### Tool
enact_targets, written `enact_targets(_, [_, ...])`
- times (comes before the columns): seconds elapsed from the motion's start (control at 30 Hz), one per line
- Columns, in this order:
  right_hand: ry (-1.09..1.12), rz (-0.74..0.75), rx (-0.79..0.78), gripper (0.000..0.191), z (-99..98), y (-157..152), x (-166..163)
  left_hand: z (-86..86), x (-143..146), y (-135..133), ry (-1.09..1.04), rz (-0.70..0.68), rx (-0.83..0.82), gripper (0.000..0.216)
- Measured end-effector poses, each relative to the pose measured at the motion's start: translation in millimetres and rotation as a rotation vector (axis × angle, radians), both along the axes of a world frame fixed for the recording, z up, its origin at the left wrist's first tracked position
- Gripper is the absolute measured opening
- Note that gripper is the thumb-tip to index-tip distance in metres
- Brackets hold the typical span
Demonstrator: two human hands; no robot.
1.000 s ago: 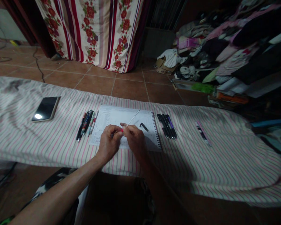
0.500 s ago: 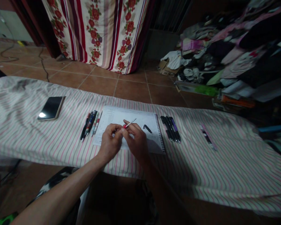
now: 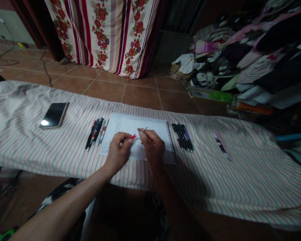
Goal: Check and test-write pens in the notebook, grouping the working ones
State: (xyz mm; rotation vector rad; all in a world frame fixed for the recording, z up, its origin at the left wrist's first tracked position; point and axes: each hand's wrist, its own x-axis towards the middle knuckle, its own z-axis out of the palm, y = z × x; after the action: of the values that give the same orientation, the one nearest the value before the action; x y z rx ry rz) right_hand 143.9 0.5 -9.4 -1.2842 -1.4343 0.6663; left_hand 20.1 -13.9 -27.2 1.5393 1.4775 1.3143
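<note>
My left hand [image 3: 118, 149] is closed in a pinch on a small red pen part [image 3: 133, 136], the rest of which its fingers cover. My right hand [image 3: 154, 145] pinches a thin pale pen refill [image 3: 144, 129], its pointed end sticking up past the fingers. A small gap separates the two hands. Both are over a spiral notebook [image 3: 142, 120] whose page carries faint writing. Several pens [image 3: 97, 131] lie side by side left of the notebook, and several dark pens [image 3: 182, 137] lie to its right.
A striped cloth [image 3: 240, 180] covers the long table. On the left lies a phone [image 3: 54, 115]; a slim pink-and-black packet [image 3: 222, 146] is at the right. Beyond the table are a floral curtain [image 3: 107, 33], tiled floor and a heap of clothes [image 3: 240, 57].
My right hand has moved right, away from my left, carrying the refill out from the red part. The small black piece on the notebook is now hidden behind my right hand.
</note>
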Motion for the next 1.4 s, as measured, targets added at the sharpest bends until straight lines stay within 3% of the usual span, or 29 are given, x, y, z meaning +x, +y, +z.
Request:
enact_targets(0.17, [-0.054, -0.013, 0.079, 0.02, 0.5, -2, -2, 2.7, 1, -1, 0.028, -0.013, 0.005, 0.008])
enact_targets(0.43, [-0.068, 0.008, 0.071, 0.022, -0.3, -3, -4, 2.7, -2, 0, 0.033, -0.018, 0.031, 0.009])
enact_targets(0.73, [0.004, 0.022, 0.014, 0.024, -3.3, 1, 3, 6.0, 1, 2, -0.154, -0.111, -0.037, 0.009])
enact_targets(1.0, [-0.012, 0.033, -0.05, 0.028, -5.2, 2, 5, 5.1, 3, 4, -0.244, -0.107, -0.066, 0.007])
enact_targets(1.13, [0.005, -0.115, -0.042, 0.035, -3.6, 11, 26, 3.2, 1, 6, -0.315, -0.078, -0.104, 0.011])
enact_targets(1.27, [-0.161, -0.325, 0.105, 0.029, -6.5, 21, 63, 2.4, -2, 9, -0.403, -0.098, -0.098, 0.017])
enact_targets(1.4, [-0.419, -0.297, 0.111, 0.021, -18.6, 24, 89, 3.9, -2, 10, -0.43, -0.099, -0.117, 0.026])
